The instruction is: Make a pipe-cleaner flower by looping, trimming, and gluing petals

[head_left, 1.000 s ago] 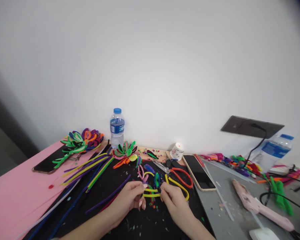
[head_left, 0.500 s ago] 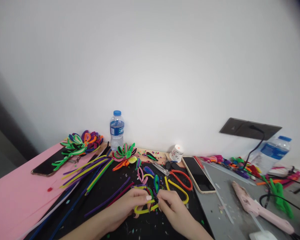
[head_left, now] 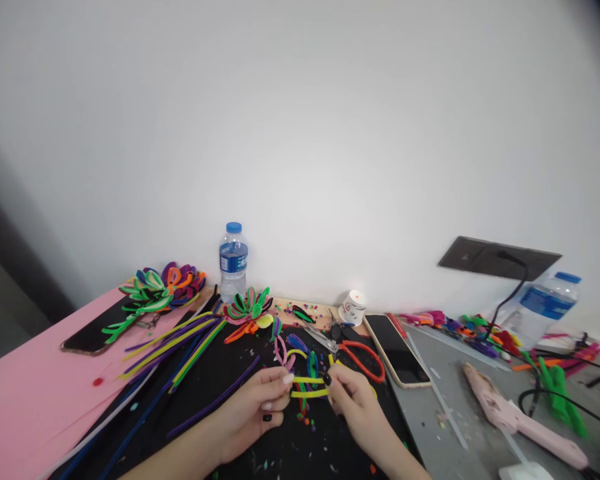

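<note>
Between my two hands a yellow pipe cleaner [head_left: 309, 394] is bent into a narrow loop with two nearly parallel strands. My left hand [head_left: 263, 403] pinches its left end between thumb and fingers. At the other end, the thumb and fingers of my right hand [head_left: 349, 393] are closed on the strands. Just beyond lie looped pipe cleaners: a pink one [head_left: 281, 350], a blue-green one [head_left: 313, 365] and others partly behind my fingers. Red-handled pliers [head_left: 363, 353] rest beyond my right hand. Left of my left hand lies a purple pipe cleaner [head_left: 215, 400].
Straight pipe cleaners [head_left: 180, 347] spread over the black mat at left, near a pipe-cleaner flower [head_left: 250, 307]. A water bottle [head_left: 233, 263] and paper cup [head_left: 353, 308] stand by the wall. A phone [head_left: 397, 350] and pink glue gun [head_left: 523, 417] with a cord lie at right.
My hands have moved slightly apart and up. The rounded yellow loop is now stretched into a narrow one, and the pieces behind it show more.
</note>
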The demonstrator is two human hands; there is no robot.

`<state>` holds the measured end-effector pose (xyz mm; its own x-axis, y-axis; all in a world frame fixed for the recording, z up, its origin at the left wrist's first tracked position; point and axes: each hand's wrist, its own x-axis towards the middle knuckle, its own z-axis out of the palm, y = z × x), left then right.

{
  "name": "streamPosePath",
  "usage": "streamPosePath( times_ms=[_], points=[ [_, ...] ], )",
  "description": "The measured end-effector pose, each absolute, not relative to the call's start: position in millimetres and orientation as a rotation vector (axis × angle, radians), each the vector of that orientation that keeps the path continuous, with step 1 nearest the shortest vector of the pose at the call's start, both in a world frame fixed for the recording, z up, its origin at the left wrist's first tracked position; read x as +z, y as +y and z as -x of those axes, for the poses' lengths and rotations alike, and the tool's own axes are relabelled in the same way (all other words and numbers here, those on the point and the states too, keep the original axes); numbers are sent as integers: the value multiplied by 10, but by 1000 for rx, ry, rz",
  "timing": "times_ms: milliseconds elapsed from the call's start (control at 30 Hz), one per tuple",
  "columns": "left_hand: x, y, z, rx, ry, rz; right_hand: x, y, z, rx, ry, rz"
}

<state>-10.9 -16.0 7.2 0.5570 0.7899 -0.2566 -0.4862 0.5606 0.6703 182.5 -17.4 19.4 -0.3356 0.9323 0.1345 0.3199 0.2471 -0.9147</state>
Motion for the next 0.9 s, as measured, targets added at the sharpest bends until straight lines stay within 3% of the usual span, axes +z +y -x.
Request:
streamPosePath(
  times_ms=[267,400,900],
  points=[
    [101,-130,90,1009,752,-1094,74,-158,-1750,1584,-1324,1044],
    [141,-150,124,993,844,-1314,100,-176,-1697,1682,-1273,1068],
    [104,-139,116,970,979,-1278,43,-180,-1770,1250,-1684,1169]
  ],
)
